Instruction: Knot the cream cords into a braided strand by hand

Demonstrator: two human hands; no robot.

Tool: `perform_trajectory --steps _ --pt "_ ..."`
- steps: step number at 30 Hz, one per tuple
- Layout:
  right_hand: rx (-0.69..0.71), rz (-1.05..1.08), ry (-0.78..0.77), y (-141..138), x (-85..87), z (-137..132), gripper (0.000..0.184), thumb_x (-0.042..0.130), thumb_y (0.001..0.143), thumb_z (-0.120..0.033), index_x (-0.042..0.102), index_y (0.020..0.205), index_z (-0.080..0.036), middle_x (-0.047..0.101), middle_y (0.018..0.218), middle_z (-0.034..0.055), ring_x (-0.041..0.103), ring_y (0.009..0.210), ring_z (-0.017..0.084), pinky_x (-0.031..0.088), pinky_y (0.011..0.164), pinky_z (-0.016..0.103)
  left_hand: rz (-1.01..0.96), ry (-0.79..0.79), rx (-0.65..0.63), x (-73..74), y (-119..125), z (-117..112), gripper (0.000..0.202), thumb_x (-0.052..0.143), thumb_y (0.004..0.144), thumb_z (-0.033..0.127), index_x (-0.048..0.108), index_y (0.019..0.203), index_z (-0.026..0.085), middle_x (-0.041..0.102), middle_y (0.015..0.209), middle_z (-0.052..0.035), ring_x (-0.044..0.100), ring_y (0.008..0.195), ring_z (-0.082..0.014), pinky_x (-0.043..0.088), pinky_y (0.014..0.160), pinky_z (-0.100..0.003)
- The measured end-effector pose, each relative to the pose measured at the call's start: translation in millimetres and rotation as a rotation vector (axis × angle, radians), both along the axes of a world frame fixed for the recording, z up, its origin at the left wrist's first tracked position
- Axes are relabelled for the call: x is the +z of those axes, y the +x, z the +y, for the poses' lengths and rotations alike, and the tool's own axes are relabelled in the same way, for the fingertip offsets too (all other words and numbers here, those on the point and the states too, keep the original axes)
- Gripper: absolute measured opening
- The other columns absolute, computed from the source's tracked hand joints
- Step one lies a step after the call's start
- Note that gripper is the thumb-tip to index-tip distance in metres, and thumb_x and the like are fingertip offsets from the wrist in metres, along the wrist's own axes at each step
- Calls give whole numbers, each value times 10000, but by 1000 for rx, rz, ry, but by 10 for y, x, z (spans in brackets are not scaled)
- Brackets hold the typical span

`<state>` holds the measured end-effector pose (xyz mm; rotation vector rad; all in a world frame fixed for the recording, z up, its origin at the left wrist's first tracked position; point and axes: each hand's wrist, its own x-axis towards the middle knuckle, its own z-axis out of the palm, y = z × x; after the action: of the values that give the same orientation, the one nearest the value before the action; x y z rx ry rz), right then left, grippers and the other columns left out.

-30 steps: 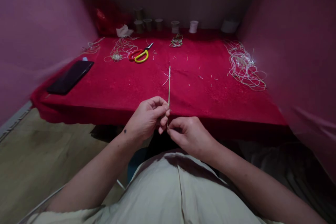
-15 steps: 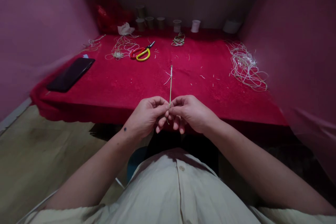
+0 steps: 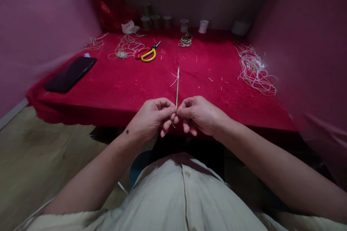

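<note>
A thin pale green cord (image 3: 177,90) runs straight toward me over the red cloth, its far end knotted or braided, with short loose ends sticking out to the left. My left hand (image 3: 158,115) pinches the near end between thumb and forefinger. Close beside it, my right hand (image 3: 196,113) is closed in a pinch at the same end of the cord. A short tail of cord hangs below the left fingers. The exact grip point is partly hidden by the fingertips.
Scissors (image 3: 148,53) with red and yellow handles lie beyond my hands. A phone (image 3: 72,74) rests at left. Tangled cords (image 3: 255,66) lie at right, more (image 3: 126,47) at back left. Thread spools (image 3: 203,26) line the back. Cord snippets are scattered over the red cloth (image 3: 151,83).
My right hand has shifted slightly to the right, opening a small gap between the hands. The left hand stays at the cord's near end. The whole view has shifted slightly.
</note>
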<state>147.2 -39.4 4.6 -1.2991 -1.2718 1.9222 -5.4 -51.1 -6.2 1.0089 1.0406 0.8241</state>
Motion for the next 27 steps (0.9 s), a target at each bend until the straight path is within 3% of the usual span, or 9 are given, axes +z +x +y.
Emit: perform_trajectory --steps 6,14,19,27 --pt "-17 73 -94 9 36 55 202 461 775 -11 511 624 -135 554 503 -16 462 306 71 307 247 163 -20 -13 -10 -21 -29 29 122 647 768 225 572 723 140 574 533 31 416 314 -41 356 271 -155" --pt "47 25 -47 17 63 81 167 532 795 -103 546 630 -118 558 520 -3 444 322 63 290 249 166 -5 -21 -37 -3 -29 56 218 718 711 302 570 709 143 547 496 37 417 307 -50 357 264 -164" --pt "32 -96 0 18 70 74 190 557 798 -148 528 611 -139 425 417 -57 339 284 37 188 240 151 2 -17 -37 -26 -43 35 187 696 726 263 558 741 138 547 539 41 441 335 -54 384 277 -174" --pt "125 -308 116 38 49 124 223 561 760 -169 469 556 -171 380 318 -66 304 230 50 168 244 172 120 3 -43 38 11 -34 54 552 812 141 507 783 150 556 576 48 500 373 -68 451 325 -193"
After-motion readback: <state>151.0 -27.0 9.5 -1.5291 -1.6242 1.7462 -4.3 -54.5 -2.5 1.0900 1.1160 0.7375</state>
